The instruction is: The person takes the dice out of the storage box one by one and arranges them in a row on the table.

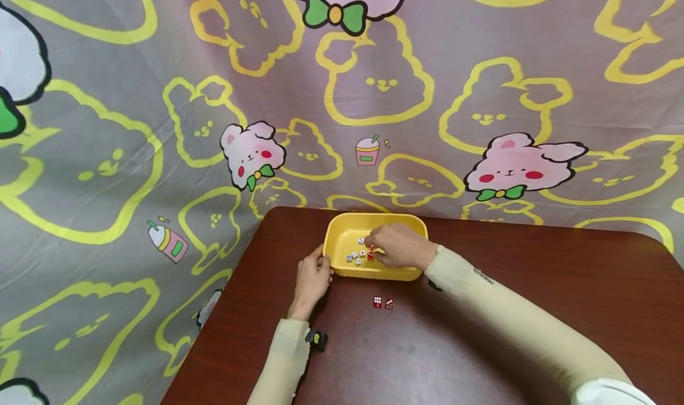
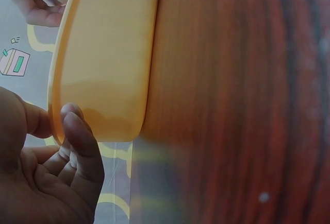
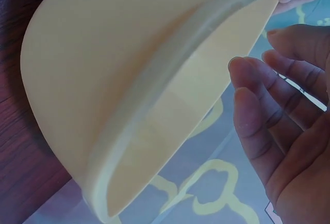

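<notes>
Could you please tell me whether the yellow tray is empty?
It is not empty: the head view shows several white dice lying inside the yellow tray.

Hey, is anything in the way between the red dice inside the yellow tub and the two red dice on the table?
Yes: the tub's near wall stands between the red dice inside and the two on the table. Nothing else visible does.
</notes>
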The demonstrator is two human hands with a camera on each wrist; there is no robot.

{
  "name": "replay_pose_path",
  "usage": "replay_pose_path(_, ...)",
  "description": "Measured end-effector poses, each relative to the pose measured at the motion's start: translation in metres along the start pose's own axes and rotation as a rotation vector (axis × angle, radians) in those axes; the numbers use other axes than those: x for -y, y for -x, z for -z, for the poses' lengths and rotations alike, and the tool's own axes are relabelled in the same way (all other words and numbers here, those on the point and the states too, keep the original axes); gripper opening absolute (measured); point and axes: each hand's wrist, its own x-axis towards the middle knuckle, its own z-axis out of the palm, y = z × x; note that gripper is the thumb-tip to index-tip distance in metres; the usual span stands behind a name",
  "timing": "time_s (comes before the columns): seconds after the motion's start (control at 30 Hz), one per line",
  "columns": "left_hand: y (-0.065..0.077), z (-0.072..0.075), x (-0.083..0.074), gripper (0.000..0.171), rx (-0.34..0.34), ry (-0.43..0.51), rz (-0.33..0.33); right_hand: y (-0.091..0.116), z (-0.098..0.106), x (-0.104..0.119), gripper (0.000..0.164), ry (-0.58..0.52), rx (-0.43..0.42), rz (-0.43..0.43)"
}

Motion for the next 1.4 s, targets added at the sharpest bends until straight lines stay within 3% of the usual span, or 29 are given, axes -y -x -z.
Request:
replay_pose_path(0.37, -0.001, -0.001, 0.001, 0.042, -0.003, 0.004, -0.01, -0.006, -0.006, -0.007, 0.007, -0.001, 0.036, -0.015)
replay_pose_path(0.57, -0.002, -0.002, 0.001, 0.042, -0.007, -0.003, -0.015, -0.01, -0.007, -0.009, 0.019, -0.028, 0.078, -0.042)
replay_pose_path(0.8, -0.002, -0.002, 0.001, 0.042, -0.008, -0.006, -0.011, -0.015, -0.009, -0.009, 0.005, -0.013, 0.092, -0.03)
replay_pose_path(1.4, -0.001, 0.001, -0.003, 0.042, 0.005, 0.012, 0.014, -0.024, -0.022, -0.012, 0.011, -0.015, 0.175, -0.039)
